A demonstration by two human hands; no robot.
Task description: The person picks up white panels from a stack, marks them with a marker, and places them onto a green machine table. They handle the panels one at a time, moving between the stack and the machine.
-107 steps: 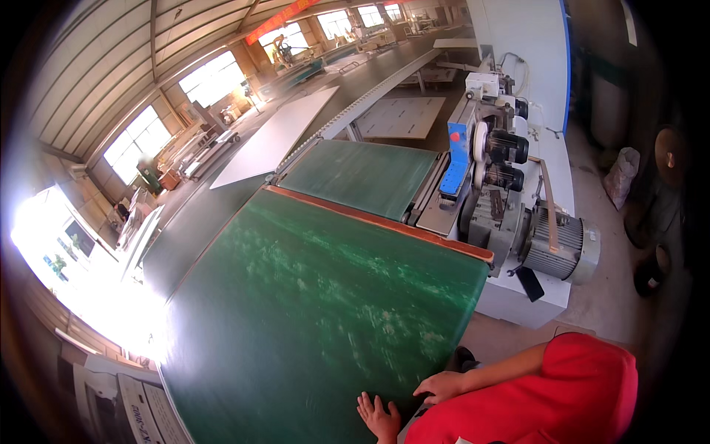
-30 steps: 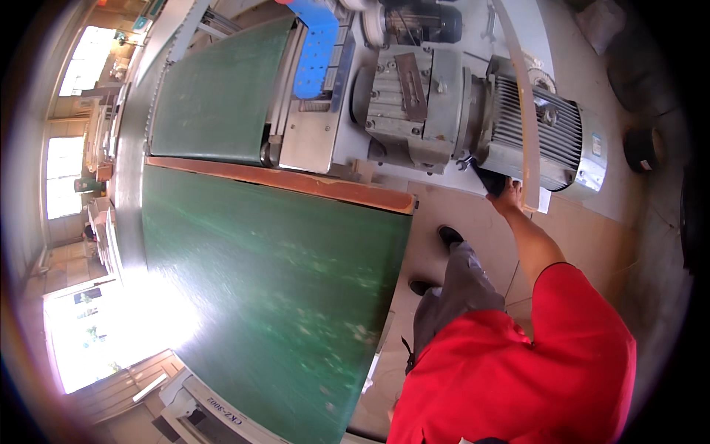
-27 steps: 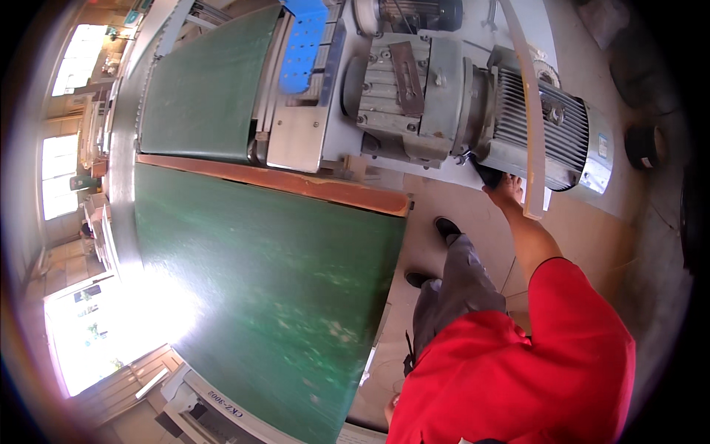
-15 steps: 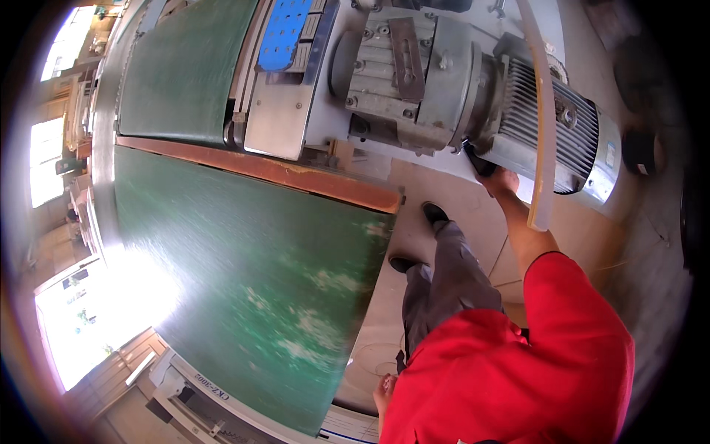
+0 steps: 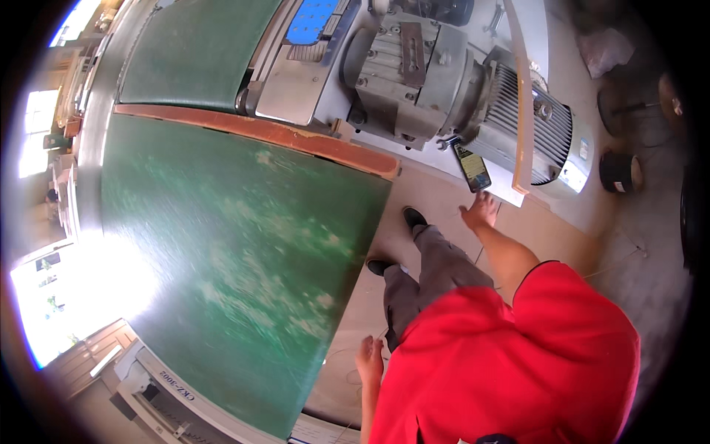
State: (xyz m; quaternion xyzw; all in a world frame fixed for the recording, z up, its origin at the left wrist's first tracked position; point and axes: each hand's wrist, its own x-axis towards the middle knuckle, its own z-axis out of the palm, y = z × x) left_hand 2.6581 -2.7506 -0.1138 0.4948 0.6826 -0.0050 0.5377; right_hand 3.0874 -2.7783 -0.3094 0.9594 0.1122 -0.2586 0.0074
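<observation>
Lying just ahead of the right grip [image 5: 482,212], its fingers spread: one dark phone [image 5: 473,169], screen lit, on a white machine base [image 5: 506,188]; whether they touch is hard to tell. Farther ahead of that grip: one wrench [image 5: 447,143]. Ahead and rightward: one finned grey motor [image 5: 549,137]. Left grip [image 5: 370,360]: loosely curled, fingers parted, beside a green belt [image 5: 244,244].
</observation>
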